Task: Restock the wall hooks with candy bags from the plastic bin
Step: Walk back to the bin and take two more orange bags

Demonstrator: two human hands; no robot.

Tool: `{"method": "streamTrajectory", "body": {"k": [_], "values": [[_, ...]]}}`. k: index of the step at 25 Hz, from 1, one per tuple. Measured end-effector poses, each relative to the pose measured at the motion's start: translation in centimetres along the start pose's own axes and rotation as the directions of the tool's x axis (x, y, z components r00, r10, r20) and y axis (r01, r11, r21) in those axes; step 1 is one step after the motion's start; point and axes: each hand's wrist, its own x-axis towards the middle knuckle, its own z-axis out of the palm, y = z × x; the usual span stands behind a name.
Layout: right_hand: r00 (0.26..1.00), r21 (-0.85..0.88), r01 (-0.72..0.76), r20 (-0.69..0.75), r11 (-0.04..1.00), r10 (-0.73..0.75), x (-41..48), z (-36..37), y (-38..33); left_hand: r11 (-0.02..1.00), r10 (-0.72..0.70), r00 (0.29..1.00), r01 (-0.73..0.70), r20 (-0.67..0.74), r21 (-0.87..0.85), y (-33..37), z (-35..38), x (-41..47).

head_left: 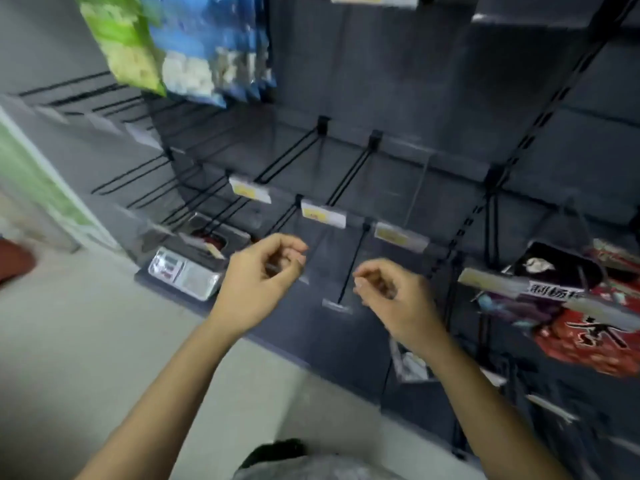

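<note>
The dark wall panel (pixel 398 98) carries several bare black hooks (pixel 287 157) with yellow price tags (pixel 322 213). My left hand (pixel 263 271) hovers in front of the lower hooks with its fingers curled loosely and nothing in it. My right hand (pixel 391 292) is beside it, next to one thin bare hook (pixel 353 265), fingers also curled and holding nothing. Blue candy bags (pixel 214 46) and a green bag (pixel 121 39) hang at the upper left. Red and black bags (pixel 581 306) hang at the lower right. The plastic bin is out of view.
A small silver scale (pixel 185 271) sits on the base ledge at the lower left beside a dark tray (pixel 214 233). The pale floor (pixel 86 341) spreads out to the left. Slotted uprights (pixel 485 195) divide the wall panels. The picture is blurred by motion.
</note>
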Motion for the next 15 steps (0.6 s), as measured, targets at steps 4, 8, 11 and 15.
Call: {"method": "streamTrajectory", "body": {"k": [4,8,11,15], "values": [[0.928,-0.181,-0.286,0.190,0.941,0.319,-5.1,6.6,8.3,0.860,-0.496,0.866,0.500,-0.069,0.098,-9.3,2.3,-7.7],[0.859,-0.263,-0.232,0.396,0.937,0.324,-7.4,9.4,11.6,0.702,-0.693,0.705,0.708,-0.152,0.084,-12.6,2.4,-14.7],[0.783,-0.290,-0.107,0.565,0.951,0.260,-5.9,10.4,12.2,0.601,-0.743,0.541,0.798,-0.394,-0.037,-12.3,1.7,-18.9],[0.557,-0.250,0.124,0.818,0.960,0.141,-6.0,12.9,11.7,0.491,-0.746,0.236,0.827,-0.622,-0.274,-10.1,4.3,-27.1]]}}
